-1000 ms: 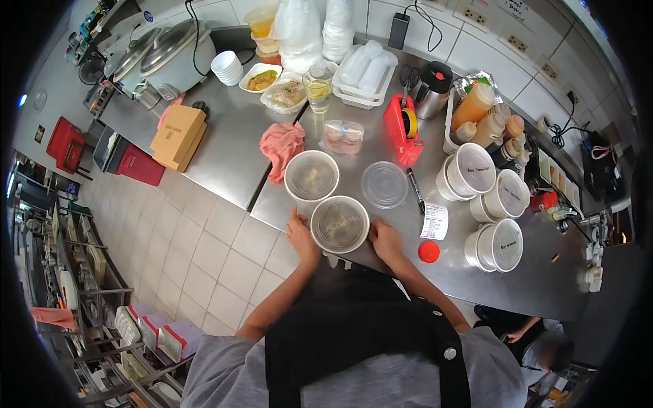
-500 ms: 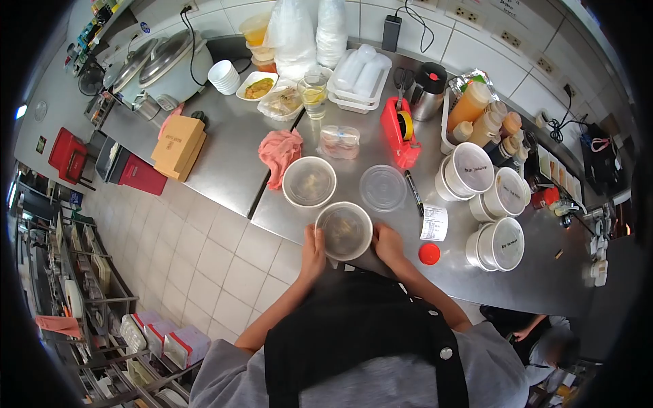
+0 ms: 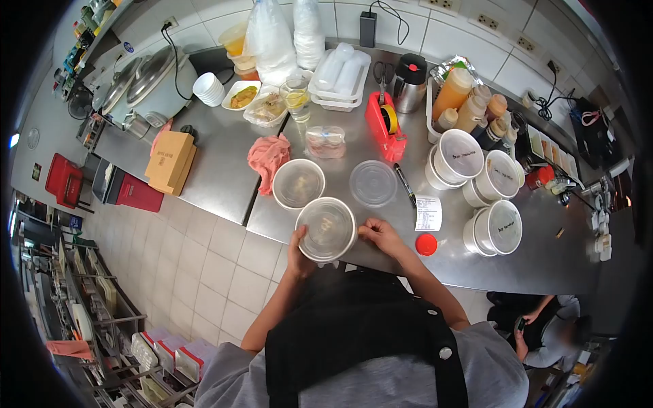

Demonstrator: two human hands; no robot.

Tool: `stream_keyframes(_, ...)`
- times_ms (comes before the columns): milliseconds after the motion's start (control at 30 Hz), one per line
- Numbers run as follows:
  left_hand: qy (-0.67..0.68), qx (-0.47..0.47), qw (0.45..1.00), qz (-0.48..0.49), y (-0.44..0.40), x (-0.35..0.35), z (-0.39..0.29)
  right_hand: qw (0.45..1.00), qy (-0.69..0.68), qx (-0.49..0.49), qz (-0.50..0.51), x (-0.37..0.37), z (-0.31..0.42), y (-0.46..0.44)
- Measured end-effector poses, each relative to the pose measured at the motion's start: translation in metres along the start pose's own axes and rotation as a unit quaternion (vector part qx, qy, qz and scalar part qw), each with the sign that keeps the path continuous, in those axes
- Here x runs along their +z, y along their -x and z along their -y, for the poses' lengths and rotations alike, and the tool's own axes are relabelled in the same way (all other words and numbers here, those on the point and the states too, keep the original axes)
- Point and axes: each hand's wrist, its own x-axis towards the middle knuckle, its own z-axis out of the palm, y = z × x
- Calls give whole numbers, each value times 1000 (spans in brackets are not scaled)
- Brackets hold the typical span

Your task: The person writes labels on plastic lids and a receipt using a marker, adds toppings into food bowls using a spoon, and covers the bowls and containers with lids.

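My left hand (image 3: 298, 254) grips the left side of a round white takeaway tub (image 3: 326, 231) with a clear lid, held at the table's front edge. My right hand (image 3: 381, 236) is by the tub's right rim, its fingers curled together; whether they pinch anything is hidden. Just behind stands a second round white tub (image 3: 299, 184), its contents blurred through the top. A loose clear lid (image 3: 373, 183) lies flat to the right of it. Near my right hand are a black marker (image 3: 405, 185), a printed receipt (image 3: 428, 213) and a red cap (image 3: 426, 245).
Stacked white tubs with handwriting on top (image 3: 497, 228) stand at the right, before several sauce bottles (image 3: 454, 93). Further back are a red tape dispenser (image 3: 386, 127), a steel jug (image 3: 410, 85) and a pink cloth (image 3: 268, 160). A person (image 3: 544, 326) sits at the lower right.
The held tub has shifted left and tilted, with my left hand still on it. My right hand has moved up to its rim, fingers drawn together. The whole view has shifted slightly.
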Motion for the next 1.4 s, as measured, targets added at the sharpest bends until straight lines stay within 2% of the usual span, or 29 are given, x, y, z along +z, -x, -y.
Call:
stream_keyframes(33, 58, -40, 997, 18, 6, 8, -6, 1000, -2, 0, -3, 3, -2, 0)
stream_keyframes(100, 40, -38, 998, 15, 10, 25, -12, 979, -200, -9, 43, 10, -2, 1)
stream_keyframes(133, 59, -37, 997, 22, 9, 29, -12, 979, -200, -11, 41, 16, 0, 2)
stream_keyframes(200, 78, -35, 996, 30, 9, 38, -11, 932, -359, -3, 46, 27, 8, 6)
stream_keyframes(300, 91, -63, 992, 56, 12, 52, -13, 904, -411, -65, 95, 35, 24, 14)
stream_keyframes(433, 25, -65, 995, 75, 22, 65, -22, 899, -422, -70, 92, 36, 33, 19)
stream_keyframes(533, -30, -77, 991, 103, 29, 72, -30, 965, -253, -53, 30, 22, 1, 20)
stream_keyframes(600, -47, -92, 988, 117, 30, 71, -32, 990, -133, -40, -11, 12, -19, 18)
stream_keyframes(667, -50, -112, 984, 126, 27, 64, -26, 999, -2, -40, -15, -5, 22, 15)
stream_keyframes(700, -47, -111, 985, 127, 24, 63, -21, 997, 68, -48, -1, -18, 70, 14)
stream_keyframes(733, -48, -113, 985, 122, 21, 62, -14, 994, 75, -74, -9, -34, 66, -2)
stream_keyframes(767, -50, -116, 985, 117, 17, 58, -6, 994, 42, -43, -86, -56, 56, -25)
stream_keyframes(800, -78, -98, 991, 52, 7, 41, 14, 987, 9, -14, -162, -77, 49, -50)
stream_keyframes(833, -76, -97, 991, 51, 3, 43, 21, 968, 24, -61, -241, -91, 54, -72)
stream_keyframes(900, -141, -76, 986, -52, -4, 48, 30, 908, 88, -138, -386, -109, 72, -107)
stream_keyframes(933, -128, -104, 986, -34, -11, 39, 35, 866, 135, -166, -452, -114, 82, -121)
stream_keyframes(967, -127, -104, 986, -34, -11, 39, 36, 866, 136, -166, -452, -127, 79, -142)
stream_keyframes(1033, -226, -94, 969, 18, -12, 44, 38, 855, 268, -58, -440, -150, 63, -175)
stream_keyframes(1067, -225, -93, 970, 17, -17, 35, 48, 846, 312, -22, -431, -154, 63, -182)
stream_keyframes(1100, -358, 13, 934, -4, -27, 15, 65, 876, 254, 20, -409, -149, 80, -178)
stream_keyframes(1133, -480, 117, 869, -24, -32, 5, 76, 900, 194, 62, -384, -144, 95, -171)
stream_keyframes(1167, -481, 116, 869, -22, -24, 19, 68, 900, 194, 63, -386, -140, 106, -162)
stream_keyframes(1233, -577, 322, 747, -72, -8, 69, 34, 937, 104, -17, -334, -132, 128, -132)
stream_keyframes(1267, -576, 323, 748, -69, -19, 78, 25, 949, 103, -22, -297, -128, 138, -107)
stream_keyframes(1300, -579, 363, 730, -24, -31, 86, 16, 960, 103, -27, -260, -122, 142, -76)
stream_keyframes(1333, -579, 402, 709, 22, -44, 94, 8, 947, 93, -83, -295, -111, 132, -45)
stream_keyframes(1367, -577, 402, 710, 29, -60, 104, 4, 930, 85, -138, -331, -97, 122, -8)
stream_keyframes(1400, -535, 303, 786, 62, -78, 114, 1, 936, 105, -134, -308, -84, 132, 38)
